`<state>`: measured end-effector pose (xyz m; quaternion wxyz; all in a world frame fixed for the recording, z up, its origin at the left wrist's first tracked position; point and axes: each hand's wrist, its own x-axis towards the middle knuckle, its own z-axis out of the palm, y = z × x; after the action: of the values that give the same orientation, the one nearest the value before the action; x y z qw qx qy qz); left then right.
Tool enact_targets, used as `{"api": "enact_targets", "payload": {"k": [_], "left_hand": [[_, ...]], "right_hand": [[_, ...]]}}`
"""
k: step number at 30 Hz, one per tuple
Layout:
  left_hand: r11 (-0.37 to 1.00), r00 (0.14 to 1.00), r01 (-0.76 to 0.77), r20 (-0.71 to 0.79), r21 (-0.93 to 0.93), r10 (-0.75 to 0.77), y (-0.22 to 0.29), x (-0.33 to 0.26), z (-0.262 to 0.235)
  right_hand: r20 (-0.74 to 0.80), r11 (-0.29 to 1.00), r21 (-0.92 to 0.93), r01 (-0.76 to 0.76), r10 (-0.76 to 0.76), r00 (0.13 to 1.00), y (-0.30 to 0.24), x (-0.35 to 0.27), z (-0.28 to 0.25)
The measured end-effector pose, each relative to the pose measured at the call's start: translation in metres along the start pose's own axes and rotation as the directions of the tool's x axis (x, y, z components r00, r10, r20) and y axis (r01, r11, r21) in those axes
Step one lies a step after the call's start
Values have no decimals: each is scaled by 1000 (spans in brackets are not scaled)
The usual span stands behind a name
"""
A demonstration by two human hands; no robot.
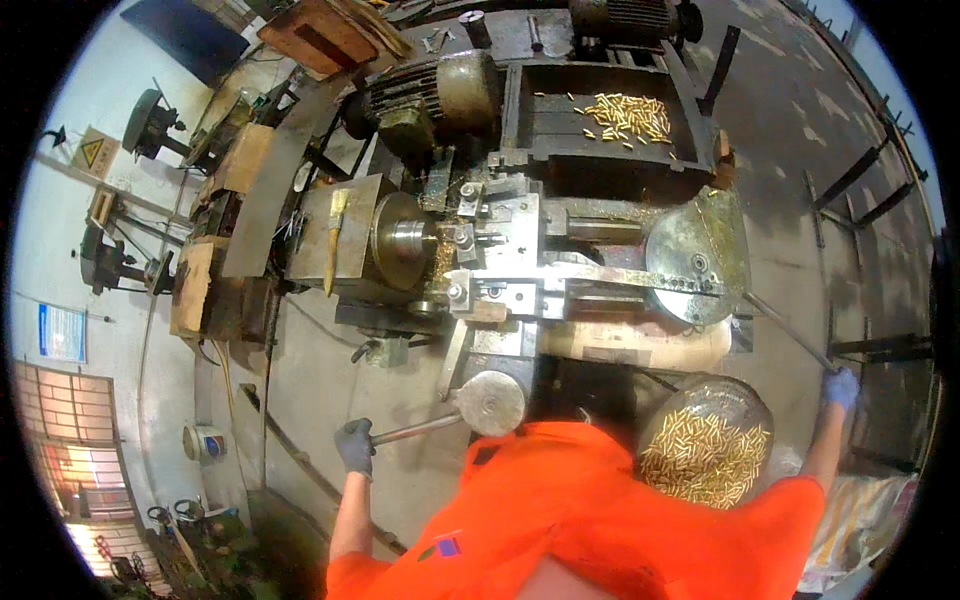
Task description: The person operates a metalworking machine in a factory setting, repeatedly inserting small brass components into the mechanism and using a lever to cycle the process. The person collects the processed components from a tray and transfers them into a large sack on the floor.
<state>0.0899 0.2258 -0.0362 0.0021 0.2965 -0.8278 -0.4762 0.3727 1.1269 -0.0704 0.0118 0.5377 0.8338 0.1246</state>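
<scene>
My left hand (355, 447), in a grey glove, is closed round the end of a metal lever (415, 430). That lever runs to a round steel hub (492, 403) at the front of a small lathe (518, 235). Far to the right, my right hand (842, 388), in a blue-grey glove, grips the end of a longer rod handle (790, 328). This rod reaches a large round plate (690, 262), which a flat steel bar (620, 276) joins to the tool slide. The chuck (405, 240) faces the clamped tools, with brassy chips beneath.
A brush (336, 235) lies on the headstock cover. Behind are an electric motor (440, 92) and a metal tray (565, 165) with many small brass pieces (630, 117). A round container (735, 395) of brass pieces stands near my right side. A white bucket (204, 443) is by the left wall.
</scene>
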Motion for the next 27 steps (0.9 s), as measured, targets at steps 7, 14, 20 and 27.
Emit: {"api": "enact_targets", "payload": {"k": [7, 14, 20, 27], "left_hand": [[1000, 1000, 7, -2, -20, -7, -9, 13, 0], [1000, 1000, 5, -17, -11, -5, -7, 10, 0], [999, 1000, 2, 9, 49, -2, 4, 4, 1], [998, 998, -58, 19, 0, 58, -7, 9, 0]], "right_hand": [[44, 998, -29, -50, 52, 998, 19, -21, 19], [31, 999, -42, -29, 31, 999, 26, -29, 26], [43, 997, -61, -49, 52, 998, 15, -40, 12], [135, 993, 12, -118, 116, 984, -6, -62, -27]]}}
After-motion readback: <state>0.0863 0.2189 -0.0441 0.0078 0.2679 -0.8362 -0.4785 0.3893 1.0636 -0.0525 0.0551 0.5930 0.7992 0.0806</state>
